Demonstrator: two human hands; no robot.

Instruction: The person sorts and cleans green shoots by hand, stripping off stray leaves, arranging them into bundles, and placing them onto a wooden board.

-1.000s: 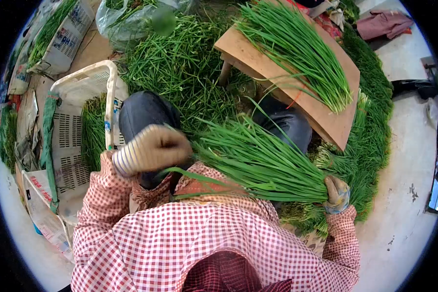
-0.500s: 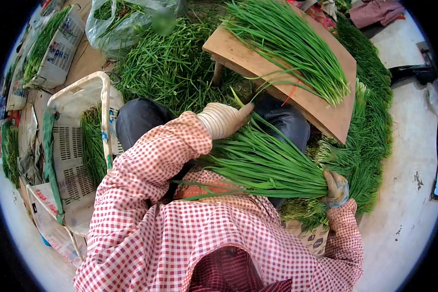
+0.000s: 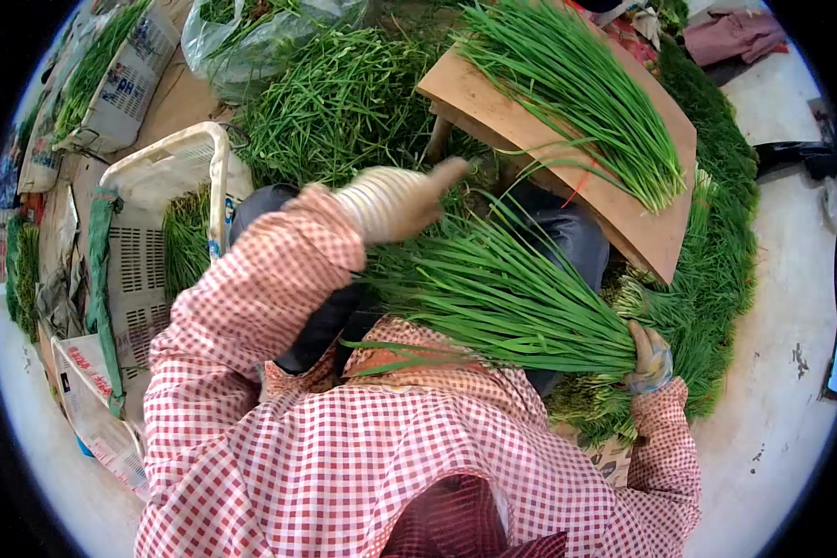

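Observation:
My right hand (image 3: 649,358), in a stained glove, is closed around the cut ends of a bunch of green garlic chives (image 3: 521,302). The bunch lies across my lap, its leaf tips spreading leftward. My left hand (image 3: 402,200), in a pale glove with a striped cuff, is raised over the upper left of the bunch. It is blurred, with a finger stretched out and nothing visible in it. Another bunch of chives (image 3: 586,102) rests on a small wooden table (image 3: 567,167) ahead, near a thin red tie (image 3: 581,181).
To my left stands a white plastic crate (image 3: 139,256) with chives inside. A heap of loose leaves (image 3: 335,107) and a clear plastic bag (image 3: 237,51) are ahead. Stacked chives (image 3: 716,279) line the right side by the pale floor (image 3: 781,325). More crates (image 3: 126,88) stand back left.
My left hand has moved left and slightly up, away from the bunch. The right hand keeps its grip on the chives. The whole view has shifted slightly.

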